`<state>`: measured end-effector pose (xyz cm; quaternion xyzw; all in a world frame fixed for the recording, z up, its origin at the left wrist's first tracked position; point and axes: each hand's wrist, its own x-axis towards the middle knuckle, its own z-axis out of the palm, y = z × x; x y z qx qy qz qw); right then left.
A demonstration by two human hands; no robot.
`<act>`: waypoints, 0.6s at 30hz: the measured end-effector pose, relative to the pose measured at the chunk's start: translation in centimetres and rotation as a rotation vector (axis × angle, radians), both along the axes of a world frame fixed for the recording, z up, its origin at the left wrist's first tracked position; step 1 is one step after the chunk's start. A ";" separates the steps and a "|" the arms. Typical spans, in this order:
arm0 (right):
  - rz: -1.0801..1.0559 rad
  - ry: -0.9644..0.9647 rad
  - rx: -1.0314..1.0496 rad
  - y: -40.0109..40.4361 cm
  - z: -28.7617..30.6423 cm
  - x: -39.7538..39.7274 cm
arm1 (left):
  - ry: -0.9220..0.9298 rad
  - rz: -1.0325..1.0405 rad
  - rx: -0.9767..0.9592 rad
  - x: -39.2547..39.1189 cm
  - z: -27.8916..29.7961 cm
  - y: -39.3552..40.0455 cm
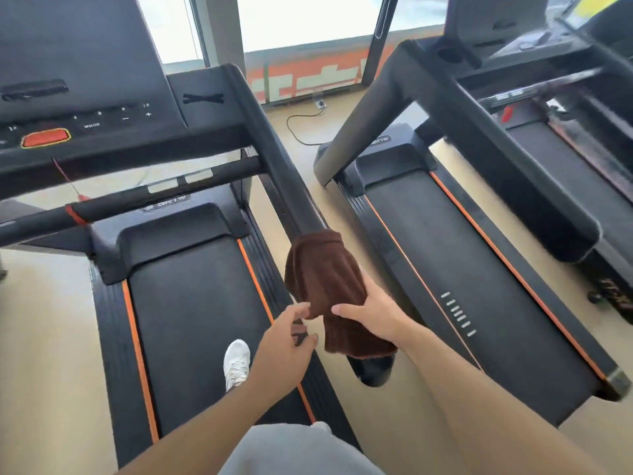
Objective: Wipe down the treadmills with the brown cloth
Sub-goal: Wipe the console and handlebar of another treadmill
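**Gym floor, two treadmills: cloth on the handrail**

Pale, smooth flooring (44, 330) runs between two treadmills set side by side before a bright window (305, 18). A power cable (301, 126) trails loose across the floor to a socket below the glass. The person stands on the left treadmill (191, 323), one white shoe (236, 363) on its belt. The right treadmill (472, 269) is unoccupied. A console (78, 108) with a red stop button (45, 137) sits at upper left.

The brown cloth (329, 286) is draped over the lower end of the left treadmill's right handrail (274, 149), hanging down on both sides. It folds and sags freely, so it is judged soft, light and limp, with a towelling pile that should cling to the rail rather than slide. No fragility is apparent.

The right hand (371, 315) is closed over the cloth, pressing it around the rail. The left hand (286, 341) pinches a loose lower corner between thumb and fingertips.

Assessment: the cloth is best held wrapped around the rail under the palm, with slack gathered in so no flap hangs loose. The rail is dark, rounded and sloped, which suits long strokes along its length. The remaining rail, console and the second machine appear yet to be covered, though cleanliness cannot be judged from this view.
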<state>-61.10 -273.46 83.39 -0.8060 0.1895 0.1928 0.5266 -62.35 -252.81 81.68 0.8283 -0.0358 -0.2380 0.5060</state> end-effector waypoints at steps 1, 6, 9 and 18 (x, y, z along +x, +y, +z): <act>-0.008 -0.018 -0.005 -0.2 0.0 -1.5 | 0.036 -0.008 -0.002 -0.6 -0.3 -0.8; -0.104 -0.170 -0.087 0.2 -1.9 -8.0 | 0.482 0.214 -0.217 -1.7 -1.7 -4.1; -0.135 -0.292 -0.207 1.3 -4.1 -10.4 | 0.580 0.238 -0.264 -2.1 -1.6 -5.8; 0.226 -0.566 -0.818 2.9 -4.6 -7.8 | 0.612 0.377 -0.285 -1.2 -2.1 -5.5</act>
